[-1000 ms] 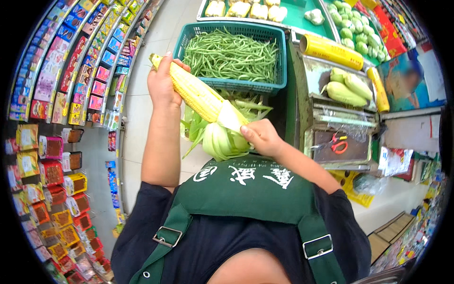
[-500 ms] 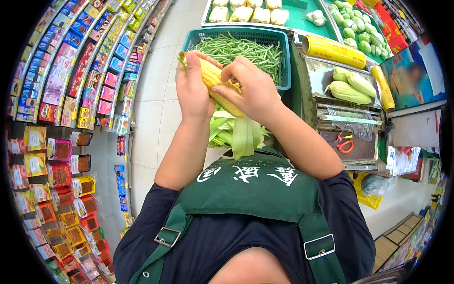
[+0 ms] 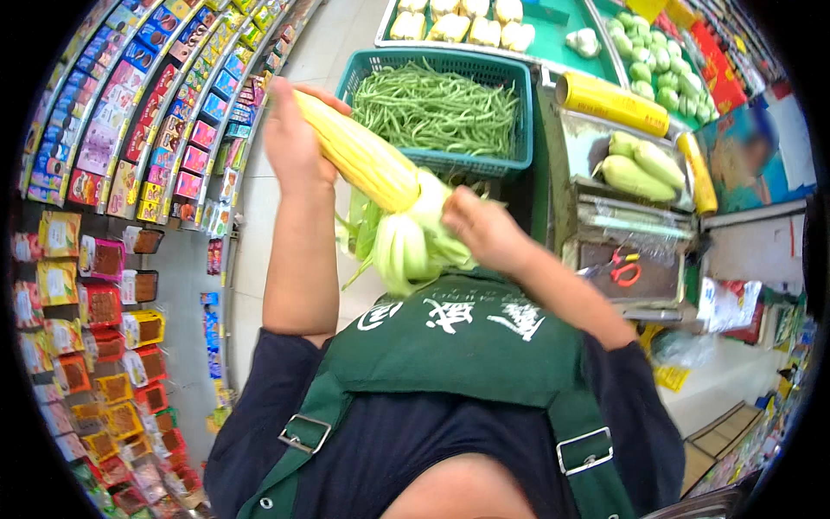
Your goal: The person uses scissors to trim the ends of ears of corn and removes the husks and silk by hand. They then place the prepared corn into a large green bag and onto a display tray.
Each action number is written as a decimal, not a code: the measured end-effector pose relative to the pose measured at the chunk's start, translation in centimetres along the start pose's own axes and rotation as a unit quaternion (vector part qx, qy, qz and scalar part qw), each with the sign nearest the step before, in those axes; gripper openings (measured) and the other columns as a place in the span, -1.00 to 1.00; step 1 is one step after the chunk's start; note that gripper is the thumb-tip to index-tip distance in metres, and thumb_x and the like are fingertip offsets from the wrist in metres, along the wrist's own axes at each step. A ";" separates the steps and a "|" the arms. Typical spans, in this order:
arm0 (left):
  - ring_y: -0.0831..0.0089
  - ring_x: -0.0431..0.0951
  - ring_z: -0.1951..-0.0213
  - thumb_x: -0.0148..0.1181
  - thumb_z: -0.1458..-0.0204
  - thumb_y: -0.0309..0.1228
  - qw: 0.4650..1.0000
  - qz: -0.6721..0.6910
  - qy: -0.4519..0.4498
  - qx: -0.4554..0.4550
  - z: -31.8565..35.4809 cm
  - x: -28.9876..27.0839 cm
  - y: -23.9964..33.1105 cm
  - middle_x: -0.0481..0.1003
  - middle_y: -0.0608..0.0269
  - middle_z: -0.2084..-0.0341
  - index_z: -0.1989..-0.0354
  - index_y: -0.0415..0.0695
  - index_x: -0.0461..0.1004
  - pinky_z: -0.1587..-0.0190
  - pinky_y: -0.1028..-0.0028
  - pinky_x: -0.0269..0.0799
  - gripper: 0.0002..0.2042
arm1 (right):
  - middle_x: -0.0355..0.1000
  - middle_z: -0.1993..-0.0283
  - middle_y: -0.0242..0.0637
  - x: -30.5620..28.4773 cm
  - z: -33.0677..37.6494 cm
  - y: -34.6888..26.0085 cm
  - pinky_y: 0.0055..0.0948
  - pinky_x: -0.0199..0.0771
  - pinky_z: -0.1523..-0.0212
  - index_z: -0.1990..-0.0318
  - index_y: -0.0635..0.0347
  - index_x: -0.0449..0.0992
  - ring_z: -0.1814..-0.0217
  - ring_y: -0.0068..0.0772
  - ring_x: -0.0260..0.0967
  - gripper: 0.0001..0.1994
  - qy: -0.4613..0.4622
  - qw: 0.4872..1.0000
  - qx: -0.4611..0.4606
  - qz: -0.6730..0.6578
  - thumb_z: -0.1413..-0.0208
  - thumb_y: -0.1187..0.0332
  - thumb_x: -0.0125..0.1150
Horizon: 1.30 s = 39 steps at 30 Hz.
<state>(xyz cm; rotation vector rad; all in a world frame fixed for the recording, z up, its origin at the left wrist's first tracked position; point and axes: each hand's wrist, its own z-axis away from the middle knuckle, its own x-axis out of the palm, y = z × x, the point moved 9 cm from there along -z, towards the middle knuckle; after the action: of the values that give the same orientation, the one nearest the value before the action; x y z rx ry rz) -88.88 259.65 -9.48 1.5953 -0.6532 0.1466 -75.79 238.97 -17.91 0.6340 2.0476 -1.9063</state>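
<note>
We've got the corn cob (image 3: 359, 156) up in front of the chest, long axis running upper-left to lower-right. Left hand (image 3: 292, 143) wrapped round the bare tip end; right hand (image 3: 484, 229) closed on the husk leaves (image 3: 406, 251) at the base, w/ leaves hanging down just over the green apron (image 3: 467, 337). Both hands touching it, right nearer the husk. Basket of green beans (image 3: 437, 108) sits behind

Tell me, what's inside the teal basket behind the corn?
The teal basket is piled with long green beans. Its bottom is hidden under them, and the corn covers its near corner.
</note>
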 end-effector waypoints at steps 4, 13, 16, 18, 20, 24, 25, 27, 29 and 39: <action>0.36 0.52 0.53 -0.06 -0.31 -0.08 0.998 0.043 0.047 -0.013 1.5 -1.2 -2.9 0.47 0.14 0.55 0.32 -0.17 0.32 0.42 0.38 0.49 -0.63 | 0.40 0.44 -0.17 0.6 0.3 4.6 -0.30 0.39 0.32 0.19 0.18 0.31 0.39 -0.19 0.39 -0.76 0.008 0.988 0.104 -0.118 -0.27 0.20 0.11; 0.32 0.52 0.37 0.04 -0.26 -0.10 0.875 -0.212 -0.318 0.296 10.6 11.2 2.6 0.48 0.06 0.46 0.24 -0.24 0.35 0.22 0.35 0.47 -0.63 | 0.45 0.02 -0.03 -2.5 -6.4 -2.2 -0.17 0.46 -0.05 -0.06 0.16 0.37 0.00 0.00 0.45 -0.36 0.060 0.944 -0.089 0.313 0.14 0.07 0.48; 0.37 0.53 0.34 0.12 -0.22 -0.18 0.889 -0.096 -0.343 0.286 11.3 11.9 4.5 0.49 0.08 0.41 0.22 -0.28 0.38 0.21 0.40 0.48 -0.66 | 0.38 -0.17 -0.17 -0.2 -7.7 1.2 -0.34 0.30 -0.24 -0.19 0.16 0.31 -0.18 -0.24 0.36 -0.30 -0.222 0.974 0.044 0.008 0.17 0.27 0.47; 0.33 0.54 0.33 0.16 -0.21 -0.20 0.906 -0.005 -0.341 0.252 10.3 10.9 4.9 0.48 0.03 0.37 0.21 -0.32 0.38 0.21 0.40 0.49 -0.65 | 0.41 -0.14 -0.26 0.9 -7.1 -0.2 -0.40 0.24 -0.26 -0.25 0.16 0.27 -0.19 -0.39 0.32 -0.28 -0.274 0.948 0.019 -0.161 0.15 0.38 0.44; 0.34 0.53 0.33 0.16 -0.20 -0.17 0.916 0.005 -0.333 0.224 10.3 10.6 5.2 0.48 0.04 0.38 0.21 -0.31 0.38 0.22 0.40 0.49 -0.64 | 0.42 -0.13 -0.33 1.3 -6.4 -0.7 -0.45 0.21 -0.28 -0.27 0.17 0.27 -0.19 -0.50 0.29 -0.29 -0.277 0.933 0.035 -0.225 0.14 0.48 0.37; 0.31 0.53 0.33 0.07 -0.24 -0.04 0.936 0.073 -0.306 0.160 8.2 9.3 5.4 0.47 0.02 0.42 0.20 -0.30 0.36 0.24 0.34 0.50 -0.56 | 0.44 -0.12 -0.38 2.7 -4.6 0.6 -0.49 0.26 -0.23 -0.25 0.27 0.31 -0.13 -0.54 0.33 -0.34 -0.220 0.929 0.066 -0.289 0.14 0.57 0.22; 0.30 0.53 0.33 0.04 -0.25 -0.02 0.940 0.104 -0.295 0.136 7.2 8.9 5.4 0.47 0.01 0.42 0.20 -0.29 0.35 0.25 0.33 0.50 -0.54 | 0.44 -0.12 -0.37 2.8 -4.6 0.4 -0.49 0.26 -0.23 -0.25 0.28 0.31 -0.13 -0.54 0.33 -0.34 -0.198 0.925 0.061 -0.318 0.15 0.58 0.22; 0.26 0.55 0.33 -0.04 -0.25 0.06 0.940 0.123 -0.298 0.111 5.6 8.6 5.1 0.48 0.01 0.43 0.22 -0.26 0.35 0.25 0.34 0.51 -0.50 | 0.43 -0.13 -0.35 3.0 -4.4 0.4 -0.48 0.26 -0.22 -0.24 0.29 0.31 -0.12 -0.54 0.33 -0.34 -0.150 0.914 0.054 -0.372 0.16 0.59 0.21; 0.26 0.56 0.33 -0.07 -0.25 0.10 0.954 0.109 -0.266 0.090 3.2 8.3 4.8 0.48 0.02 0.44 0.23 -0.24 0.35 0.23 0.35 0.51 -0.48 | 0.43 -0.11 -0.35 2.9 -4.7 -0.7 -0.47 0.28 -0.20 -0.22 0.28 0.32 -0.12 -0.54 0.34 -0.38 -0.089 0.901 0.034 -0.423 0.10 0.54 0.29; 0.14 0.55 0.20 0.16 -0.17 -0.43 0.992 0.105 -0.040 -0.060 3.5 -0.8 -12.7 0.44 0.03 0.12 -0.23 -0.15 0.11 0.16 0.11 0.59 -0.51 | 0.53 0.32 0.06 -1.2 -3.0 1.6 -0.10 0.53 0.22 0.11 0.33 0.44 0.27 0.10 0.52 -0.51 0.048 0.983 0.157 0.077 0.19 0.20 0.33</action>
<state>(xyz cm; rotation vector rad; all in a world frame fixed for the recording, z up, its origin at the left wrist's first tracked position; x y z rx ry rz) -84.32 256.48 -21.46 1.4212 -0.8768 0.1971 -73.64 241.85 -18.44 0.9447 1.7024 -2.1606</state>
